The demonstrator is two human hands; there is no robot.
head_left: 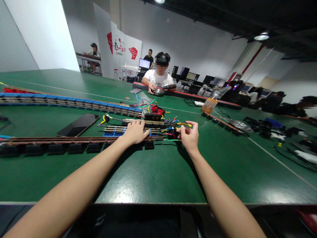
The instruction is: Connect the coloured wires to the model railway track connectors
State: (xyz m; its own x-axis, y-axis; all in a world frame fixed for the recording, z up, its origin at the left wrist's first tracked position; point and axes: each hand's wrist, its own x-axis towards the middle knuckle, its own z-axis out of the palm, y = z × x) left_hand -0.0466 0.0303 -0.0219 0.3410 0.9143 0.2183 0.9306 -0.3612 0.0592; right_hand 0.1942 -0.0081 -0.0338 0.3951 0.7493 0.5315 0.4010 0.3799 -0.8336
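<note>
My left hand [135,131] lies palm down with fingers stretched over a short piece of model track with blue sleepers [116,131], pressing on it. My right hand [189,135] is curled just to the right, fingers pinched on a thin green wire [170,140] among a bundle of coloured wires [170,130]. A yellow-handled tool [183,124] lies just beyond the right fingers. A long brown track with black blocks [54,142] runs leftward from under the left hand.
A black phone [78,125] lies left of the tracks. A long blue track [61,100] crosses the green table [158,172] behind. An orange bottle [209,105] stands at the right. A person in white [158,78] sits across with a metal bowl [158,92].
</note>
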